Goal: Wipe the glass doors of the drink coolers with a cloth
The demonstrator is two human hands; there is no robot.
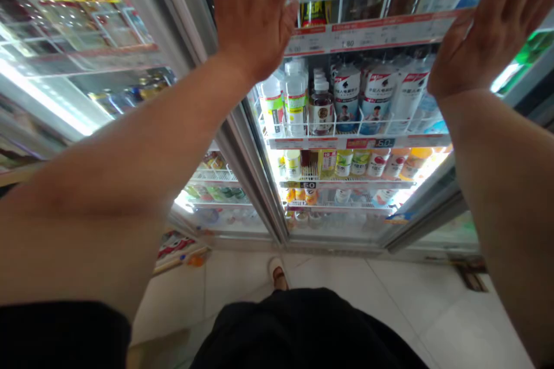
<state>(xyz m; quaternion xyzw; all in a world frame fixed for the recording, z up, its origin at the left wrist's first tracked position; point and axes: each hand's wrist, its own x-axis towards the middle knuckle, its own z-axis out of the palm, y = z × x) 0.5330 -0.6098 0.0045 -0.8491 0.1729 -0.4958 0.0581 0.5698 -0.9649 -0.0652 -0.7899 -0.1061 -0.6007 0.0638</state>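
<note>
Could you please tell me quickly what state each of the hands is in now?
Left hand: open, nothing seen in it, fingertips out of view.
Right hand: open, nothing seen in it, fingertips out of view.

Upper price strip (376,33): "1.80"; lower dark tag (306,185): ".50".

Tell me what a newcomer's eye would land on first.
Likely the big bare left hand and right hand at the top of the view. Next come the brightly lit bottles on the cooler shelves between and below them. Lower down, a pale shoe shows on the tiled floor.
</note>
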